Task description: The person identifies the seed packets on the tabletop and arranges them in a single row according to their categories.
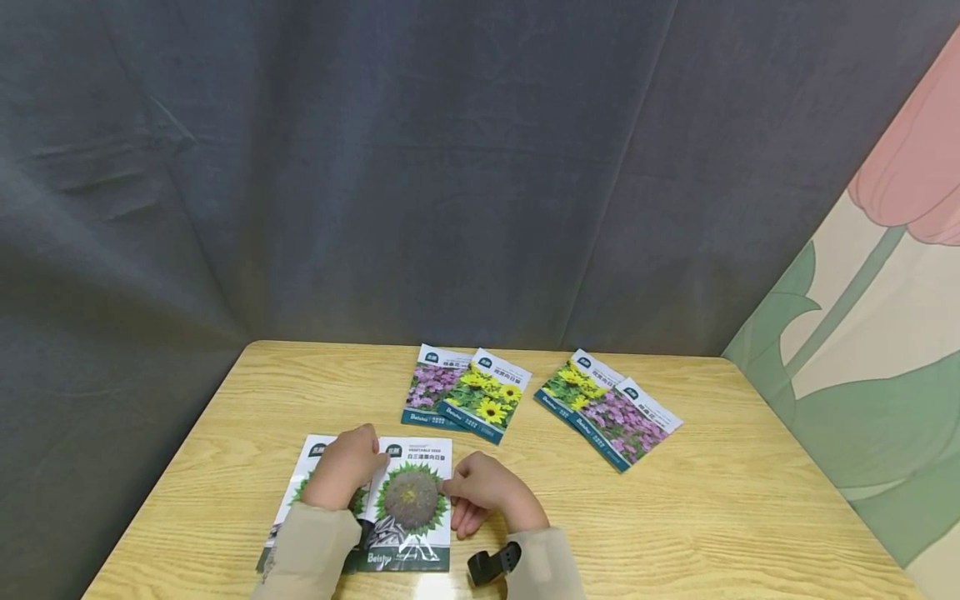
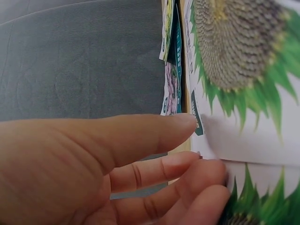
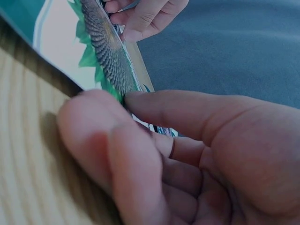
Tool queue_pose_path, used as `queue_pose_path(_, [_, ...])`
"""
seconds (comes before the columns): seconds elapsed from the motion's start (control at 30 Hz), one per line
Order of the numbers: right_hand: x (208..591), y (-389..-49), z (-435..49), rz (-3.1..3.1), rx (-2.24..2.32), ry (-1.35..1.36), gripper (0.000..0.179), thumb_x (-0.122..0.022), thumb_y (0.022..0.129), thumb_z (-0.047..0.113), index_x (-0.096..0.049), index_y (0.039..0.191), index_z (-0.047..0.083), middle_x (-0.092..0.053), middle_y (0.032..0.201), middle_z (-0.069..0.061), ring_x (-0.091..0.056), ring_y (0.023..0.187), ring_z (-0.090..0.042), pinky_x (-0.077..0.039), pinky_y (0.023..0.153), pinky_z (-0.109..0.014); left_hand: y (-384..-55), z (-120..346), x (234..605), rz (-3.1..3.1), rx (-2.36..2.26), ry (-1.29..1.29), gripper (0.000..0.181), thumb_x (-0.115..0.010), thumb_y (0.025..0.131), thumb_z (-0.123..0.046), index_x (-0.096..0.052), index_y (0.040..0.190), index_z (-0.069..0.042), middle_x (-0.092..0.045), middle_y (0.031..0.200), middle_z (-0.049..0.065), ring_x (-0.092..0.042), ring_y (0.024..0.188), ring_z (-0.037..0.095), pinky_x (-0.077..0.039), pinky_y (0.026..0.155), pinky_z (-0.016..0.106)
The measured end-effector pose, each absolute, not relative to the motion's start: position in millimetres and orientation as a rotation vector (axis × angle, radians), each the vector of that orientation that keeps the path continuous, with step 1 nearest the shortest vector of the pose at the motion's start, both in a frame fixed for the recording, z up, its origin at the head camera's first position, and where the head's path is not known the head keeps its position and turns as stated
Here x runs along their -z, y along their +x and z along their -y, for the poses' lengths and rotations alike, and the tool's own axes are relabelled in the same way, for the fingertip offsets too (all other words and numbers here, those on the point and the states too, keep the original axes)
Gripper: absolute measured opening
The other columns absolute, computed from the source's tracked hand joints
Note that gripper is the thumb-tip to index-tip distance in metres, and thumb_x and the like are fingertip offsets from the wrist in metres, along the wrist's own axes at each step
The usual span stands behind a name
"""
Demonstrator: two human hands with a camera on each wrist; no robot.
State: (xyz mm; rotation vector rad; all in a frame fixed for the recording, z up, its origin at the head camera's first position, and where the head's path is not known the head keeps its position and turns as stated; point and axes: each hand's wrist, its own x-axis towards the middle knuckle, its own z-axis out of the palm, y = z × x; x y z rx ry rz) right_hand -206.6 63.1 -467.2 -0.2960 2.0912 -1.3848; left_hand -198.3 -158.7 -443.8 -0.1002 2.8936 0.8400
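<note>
A white seed packet with a big sunflower head [image 1: 411,500] lies at the front left of the table, overlapping a similar sunflower seed packet [image 1: 297,486] on its left. My left hand [image 1: 347,467] pinches the upper packet near its top left corner, thumb [image 2: 176,126] on its face and fingers at the edge. At its right edge my right hand [image 1: 487,490] grips the same packet, thumb on top and fingertips [image 3: 89,112] beneath. In the right wrist view this edge stands raised over the wood. My left forearm hides much of the lower packet.
Towards the back lie two overlapping pairs of flower seed packets. A yellow-flower packet [image 1: 486,395] overlaps a purple-flower packet [image 1: 429,385]; to the right, a purple-flower packet [image 1: 628,423] overlaps a yellow-flower packet [image 1: 572,385]. A dark curtain [image 1: 450,183] hangs behind the wooden table [image 1: 712,517].
</note>
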Motion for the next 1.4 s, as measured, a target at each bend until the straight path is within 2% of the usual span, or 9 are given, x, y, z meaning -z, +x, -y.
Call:
queue_pose_path(0.4, [462, -206, -66, -2.062, 1.396, -0.308, 0.035, -0.060, 0.102, 0.019, -0.060, 0.075, -0.004, -0.068, 0.061, -0.019, -0.060, 0.041, -0.011, -0.056, 0.044, -0.031, -197, 159, 443, -2.898, -0.884, -0.078, 0.016, -0.064, 0.095, -0.010, -0.053, 0.084, -0.005, -0.049, 0.069, 0.007, -0.046, 0.060, 0.021, -0.039, 0.057, 0.033])
queue_pose_path(0.57, [461, -208, -67, -2.043, 1.406, -0.325, 0.034, -0.060, 0.102, 0.019, -0.060, 0.077, -0.005, -0.068, 0.061, -0.018, -0.061, 0.042, -0.012, -0.056, 0.044, -0.030, -199, 158, 443, -2.923, -0.893, -0.045, 0.008, -0.063, 0.097, -0.011, -0.060, 0.095, -0.003, -0.051, 0.067, 0.006, -0.045, 0.057, 0.020, -0.039, 0.055, 0.033])
queue_pose_path(0.67, [462, -210, -68, -2.080, 1.411, -0.339, 0.032, -0.061, 0.102, 0.018, -0.060, 0.079, -0.005, -0.066, 0.060, -0.014, -0.060, 0.042, -0.011, -0.056, 0.045, -0.028, -202, 157, 444, -2.948, -0.887, -0.040, 0.012, -0.063, 0.099, -0.012, -0.062, 0.104, -0.002, -0.052, 0.064, 0.005, -0.044, 0.052, 0.018, -0.038, 0.051, 0.032])
queue_pose_path(0.83, [462, -213, -68, -2.225, 1.427, -0.358, 0.024, -0.061, 0.102, 0.014, -0.061, 0.084, -0.003, -0.063, 0.061, -0.010, -0.059, 0.045, -0.012, -0.056, 0.047, -0.028, -207, 152, 445, -3.012, -0.954, -0.003, 0.014, -0.062, 0.100, -0.012, -0.063, 0.110, -0.002, -0.056, 0.073, 0.005, -0.046, 0.052, 0.017, -0.039, 0.048, 0.031])
queue_pose_path(0.97, [462, -213, -68, -2.365, 1.400, -0.393, 0.020, -0.060, 0.101, 0.011, -0.063, 0.086, -0.001, -0.063, 0.063, -0.009, -0.060, 0.048, -0.014, -0.055, 0.048, -0.029, -211, 147, 447, -3.000, -1.147, 0.033, 0.014, -0.060, 0.100, -0.009, -0.063, 0.111, -0.001, -0.061, 0.090, 0.007, -0.056, 0.068, 0.018, -0.049, 0.059, 0.036])
queue_pose_path(1.1, [464, -215, -68, -2.511, 1.339, -0.431, 0.015, -0.060, 0.100, 0.011, -0.064, 0.089, 0.002, -0.061, 0.061, -0.005, -0.055, 0.049, -0.012, -0.049, 0.046, -0.027, -214, 141, 449, -2.971, -1.328, 0.054, 0.017, -0.060, 0.098, -0.007, -0.064, 0.113, 0.001, -0.062, 0.100, 0.011, -0.062, 0.086, 0.024, -0.054, 0.074, 0.043])
queue_pose_path(1.23, [466, -217, -66, -2.648, 1.262, -0.455, 0.011, -0.060, 0.099, 0.011, -0.065, 0.091, 0.005, -0.057, 0.062, -0.001, -0.047, 0.052, -0.012, -0.041, 0.048, -0.027, -216, 136, 450, -2.975, -1.370, 0.036, 0.023, -0.062, 0.098, -0.008, -0.062, 0.119, 0.002, -0.060, 0.111, 0.018, -0.063, 0.099, 0.031, -0.055, 0.082, 0.048])
queue_pose_path(1.4, [470, -219, -62, -2.803, 1.208, -0.528, 0.007, -0.061, 0.095, 0.005, -0.064, 0.089, 0.004, -0.057, 0.074, -0.001, -0.049, 0.064, -0.013, -0.043, 0.057, -0.028, -217, 135, 454, -2.943, -1.413, -0.009, 0.033, -0.061, 0.099, -0.008, -0.059, 0.130, 0.004, -0.054, 0.127, 0.026, -0.058, 0.115, 0.040, -0.053, 0.091, 0.053])
